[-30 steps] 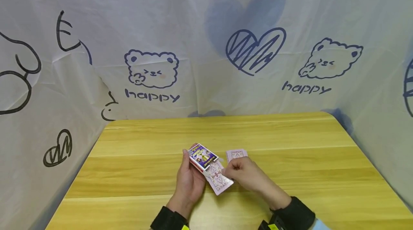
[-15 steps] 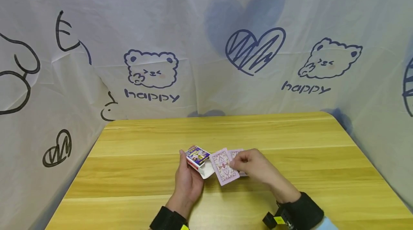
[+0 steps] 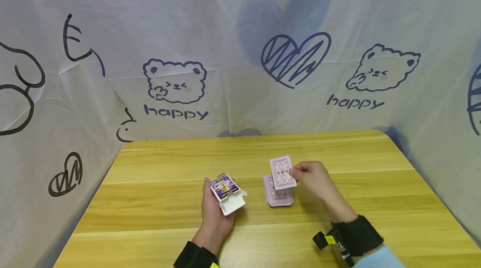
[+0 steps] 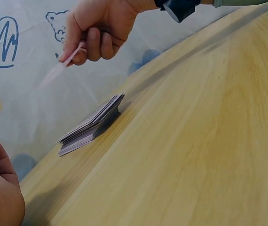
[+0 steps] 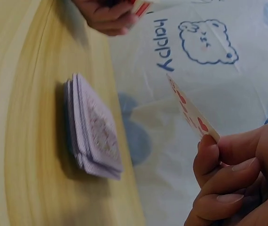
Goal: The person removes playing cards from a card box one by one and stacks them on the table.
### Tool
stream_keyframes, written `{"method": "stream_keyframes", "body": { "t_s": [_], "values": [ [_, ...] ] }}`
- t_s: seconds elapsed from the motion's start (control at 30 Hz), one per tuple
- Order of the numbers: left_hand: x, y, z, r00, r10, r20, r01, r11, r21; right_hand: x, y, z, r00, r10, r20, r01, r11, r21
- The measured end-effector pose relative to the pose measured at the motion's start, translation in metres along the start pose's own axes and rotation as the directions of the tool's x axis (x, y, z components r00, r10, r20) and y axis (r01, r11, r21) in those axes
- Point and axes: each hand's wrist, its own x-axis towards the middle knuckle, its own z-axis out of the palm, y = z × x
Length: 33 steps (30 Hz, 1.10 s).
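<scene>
My left hand (image 3: 216, 211) holds a small card box (image 3: 225, 188) with a purple printed front; its white flap end is open toward the right. My right hand (image 3: 313, 178) pinches a playing card (image 3: 282, 172) by its right edge between thumb and fingers. The card's patterned pink back shows in the head view, while red heart marks on its face appear in the right wrist view. Below it lies a stack of playing cards (image 3: 279, 199), backs up and a little uneven at the edges. In the right wrist view the held card is raised well above the stack (image 5: 94, 132).
A yellow wood-grain table (image 3: 169, 163) carries the cards. Behind it and at both sides hangs a pale cloth (image 3: 233, 51) with drawn bears, hearts and the word "happy". Each wrist wears a black band (image 3: 357, 234).
My right hand has drawn the card out of the box and moved it right, over the stack. The box in my left hand has shifted slightly left, its opening now bare of the card.
</scene>
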Motion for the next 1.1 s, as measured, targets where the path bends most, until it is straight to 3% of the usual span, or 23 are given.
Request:
{"method": "stream_keyframes", "body": {
  "t_s": [0.63, 0.93, 1.1],
  "values": [
    [0.001, 0.000, 0.000, 1.000, -0.006, -0.009, 0.007, 0.998, 0.054, 0.010, 0.021, 0.012, 0.998, 0.057, 0.033, -0.055, 0.997, -0.060],
    [0.000, 0.000, 0.001, 1.000, -0.014, -0.021, 0.015, 0.998, 0.067, 0.007, 0.024, 0.030, 0.993, 0.104, 0.053, -0.104, 0.995, 0.005],
    [0.000, 0.000, 0.002, 1.000, -0.017, -0.019, 0.018, 0.997, 0.077, 0.007, 0.027, 0.034, 0.993, 0.105, 0.052, -0.105, 0.994, -0.010]
  ]
}}
